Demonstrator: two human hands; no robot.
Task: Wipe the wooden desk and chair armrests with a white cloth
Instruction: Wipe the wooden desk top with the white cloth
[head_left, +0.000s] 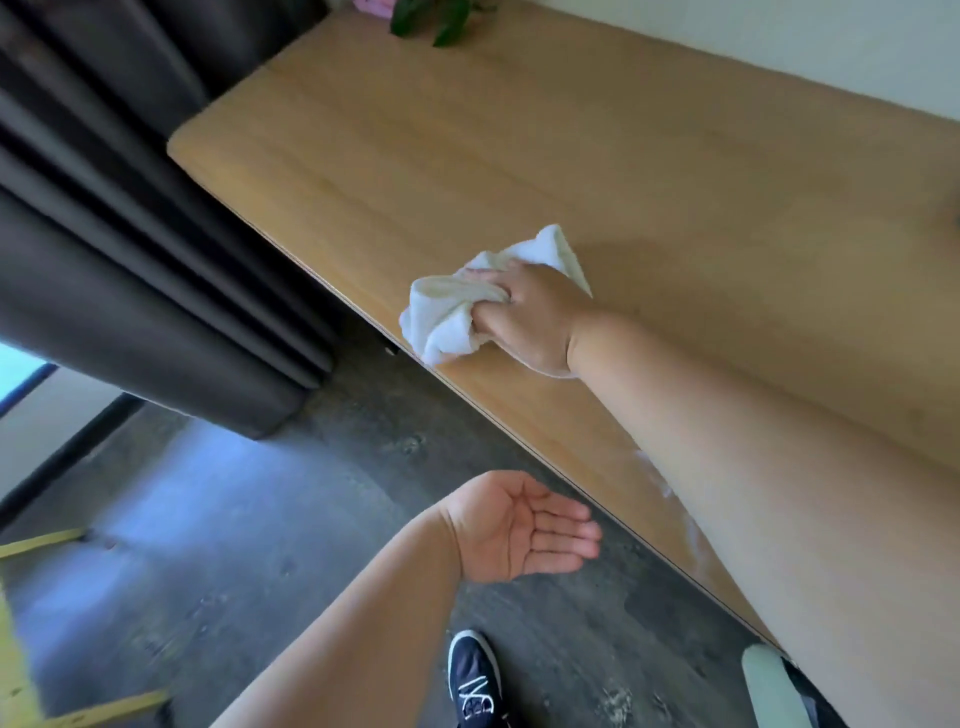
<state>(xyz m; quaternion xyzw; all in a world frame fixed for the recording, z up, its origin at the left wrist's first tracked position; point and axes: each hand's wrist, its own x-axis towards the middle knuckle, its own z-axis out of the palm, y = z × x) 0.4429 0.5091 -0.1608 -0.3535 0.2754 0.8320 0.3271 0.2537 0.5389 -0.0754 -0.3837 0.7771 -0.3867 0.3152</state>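
The wooden desk (519, 156) runs diagonally from upper left to lower right. My right hand (524, 317) grips a bunched white cloth (447, 312) and holds it down on the desk at its front edge. My left hand (524, 530) hangs below the desk edge, palm up, fingers straight, holding nothing. A pale green rounded piece (769, 686), perhaps a chair armrest, shows at the bottom right, mostly hidden by my right forearm.
Dark curtains (130, 234) hang at the left beside the desk's end. Green leaves (431, 21) and something pink sit at the desk's far corner. The floor (260, 493) is grey; my dark shoe (475, 680) stands on it. Yellow wooden bars (41, 540) lie at lower left.
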